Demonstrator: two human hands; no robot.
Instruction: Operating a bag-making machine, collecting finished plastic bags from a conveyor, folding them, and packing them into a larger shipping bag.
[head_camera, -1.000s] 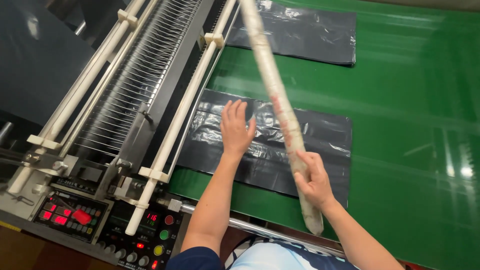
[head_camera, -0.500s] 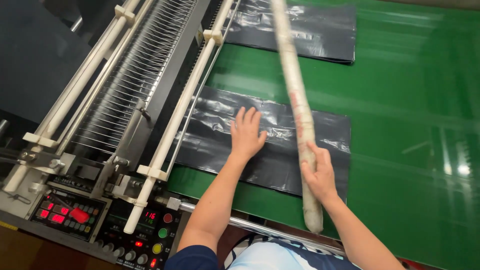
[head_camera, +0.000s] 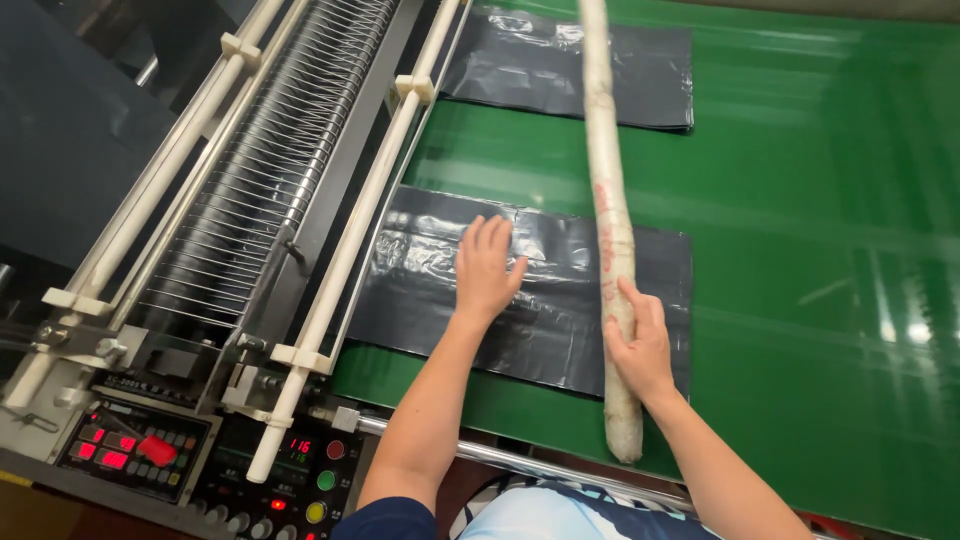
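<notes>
Left hand (head_camera: 487, 272) lies flat, fingers spread wide, palm down on the near black plastic sheet (head_camera: 520, 290); it grips nothing, only presses on the film near the sheet's middle. From the head camera I see my right hand (head_camera: 640, 345) curled around a long pale stick (head_camera: 610, 220), grasping it near its lower end, with a short stub of the stick sticking out below the fist toward the near edge of the belt. The stick runs up and away from me, slightly tilted, crossing the right part of the near sheet and reaching past the far sheet (head_camera: 570, 65) to the top of the view. I cannot tell whether the stick touches the film or hangs just above it.

Both sheets lie flat on the green belt (head_camera: 820, 250), the near one by the near left corner, the far one well apart from it, toward the far left edge. Along the belt's left edge stands the machine with white rollers (head_camera: 350, 240) and a row of thin wires. A control panel (head_camera: 140, 450) with red lit digits and coloured buttons sits at the near left.
</notes>
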